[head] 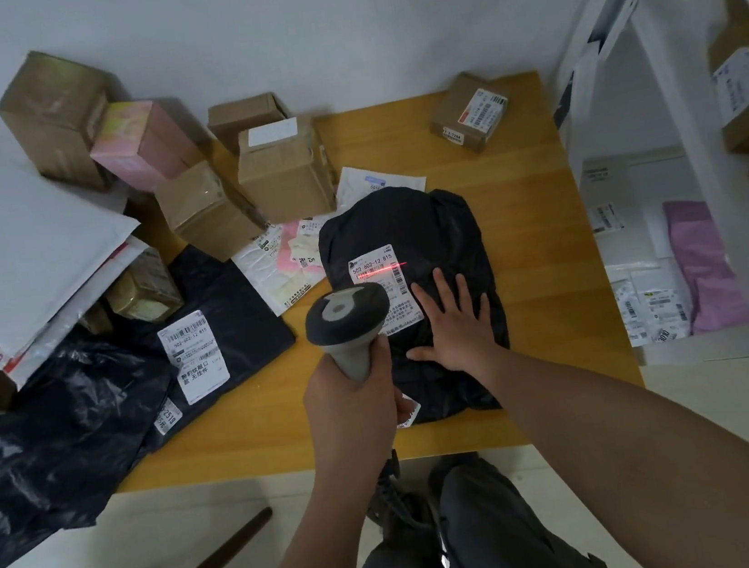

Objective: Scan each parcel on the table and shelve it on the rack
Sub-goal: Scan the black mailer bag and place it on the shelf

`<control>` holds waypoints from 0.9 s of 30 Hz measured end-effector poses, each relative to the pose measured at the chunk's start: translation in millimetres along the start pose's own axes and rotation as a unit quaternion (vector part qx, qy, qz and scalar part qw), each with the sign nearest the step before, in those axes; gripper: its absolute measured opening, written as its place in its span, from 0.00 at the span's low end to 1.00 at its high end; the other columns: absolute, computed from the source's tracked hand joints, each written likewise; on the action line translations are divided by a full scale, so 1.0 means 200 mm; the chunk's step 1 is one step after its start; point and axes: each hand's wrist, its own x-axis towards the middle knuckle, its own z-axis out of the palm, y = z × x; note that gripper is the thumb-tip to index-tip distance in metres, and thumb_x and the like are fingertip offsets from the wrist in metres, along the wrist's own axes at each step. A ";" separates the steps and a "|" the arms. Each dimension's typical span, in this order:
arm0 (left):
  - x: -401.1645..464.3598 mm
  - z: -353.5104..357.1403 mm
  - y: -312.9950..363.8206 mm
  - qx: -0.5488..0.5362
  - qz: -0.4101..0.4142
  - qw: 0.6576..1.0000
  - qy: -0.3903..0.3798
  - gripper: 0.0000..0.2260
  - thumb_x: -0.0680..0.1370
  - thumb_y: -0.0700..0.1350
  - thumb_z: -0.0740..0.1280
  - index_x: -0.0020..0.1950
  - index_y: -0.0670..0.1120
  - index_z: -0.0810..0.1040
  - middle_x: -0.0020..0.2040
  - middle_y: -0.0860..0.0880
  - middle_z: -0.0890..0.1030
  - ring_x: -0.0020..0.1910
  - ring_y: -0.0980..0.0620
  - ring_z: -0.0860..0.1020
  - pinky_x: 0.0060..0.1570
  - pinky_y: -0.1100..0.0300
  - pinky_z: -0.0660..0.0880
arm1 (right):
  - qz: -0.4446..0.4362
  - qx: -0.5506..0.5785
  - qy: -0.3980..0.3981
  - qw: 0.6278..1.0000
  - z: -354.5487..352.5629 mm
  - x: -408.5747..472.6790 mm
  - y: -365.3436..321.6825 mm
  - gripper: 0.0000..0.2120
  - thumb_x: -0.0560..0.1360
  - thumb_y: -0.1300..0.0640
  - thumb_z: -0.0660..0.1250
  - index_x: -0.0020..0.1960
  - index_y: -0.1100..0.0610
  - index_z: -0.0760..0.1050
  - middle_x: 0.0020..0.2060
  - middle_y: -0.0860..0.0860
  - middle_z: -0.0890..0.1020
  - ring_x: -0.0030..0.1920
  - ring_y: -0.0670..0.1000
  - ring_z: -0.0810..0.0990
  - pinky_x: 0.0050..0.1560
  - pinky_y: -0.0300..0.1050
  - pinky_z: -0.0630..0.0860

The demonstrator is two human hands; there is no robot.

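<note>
Wooden table (533,234) across the middle, against a white wall. White rack (691,175) at the right, with labelled cardboard boxes, white mailers and a pink poly bag on its shelves. Large white padded mailer (22,263) at the left edge, leaning over smaller packets. Crumpled black plastic bag (63,429) at the near left corner, spilling over the table edge. Black poly parcel (442,236) near the centre, lying flat, white shipping label (379,283) facing up, red scan line across the label's barcode. Second black poly parcel (233,312) just left of it, also labelled, partly under the crumpled bag. Cluster of brown cardboard boxes (284,171) at the back left, with a pink box (139,143) among them. Single small labelled carton (466,112) apart at the back right. Thin white envelopes and pink slips (297,255) between the boxes and the central parcel. Barcode scanner (347,323), grey and dark, aimed at the central label. Left hand (355,405) clenched round the scanner's handle. Right hand (452,326) released, fingers spread flat, pressing on the black poly parcel just right of the label.
</note>
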 end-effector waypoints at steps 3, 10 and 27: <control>-0.03 0.02 0.01 -0.010 -0.006 1.000 -0.004 0.16 0.79 0.50 0.67 0.45 0.36 0.76 0.27 0.44 0.79 0.25 0.49 0.81 0.30 0.54 0.80 | 0.002 0.001 0.000 1.000 0.00 0.00 0.00 0.52 0.71 0.32 0.66 0.78 0.42 0.33 0.75 0.49 0.27 0.76 0.58 0.29 0.74 0.66 0.39; -0.08 0.06 0.03 -0.006 0.004 1.000 -0.015 0.18 0.79 0.51 0.67 0.43 0.35 0.77 0.25 0.44 0.80 0.24 0.52 0.80 0.30 0.56 0.80 | -0.004 0.000 0.005 1.000 0.01 0.00 0.00 0.51 0.71 0.33 0.66 0.78 0.42 0.32 0.75 0.49 0.28 0.76 0.58 0.30 0.74 0.66 0.40; -0.15 0.05 0.06 -0.029 0.001 1.000 0.009 0.18 0.79 0.51 0.67 0.44 0.35 0.76 0.26 0.43 0.80 0.24 0.52 0.80 0.28 0.57 0.80 | -0.006 0.000 0.006 1.000 0.01 0.00 0.01 0.52 0.70 0.31 0.66 0.78 0.42 0.33 0.75 0.49 0.28 0.76 0.58 0.30 0.74 0.66 0.40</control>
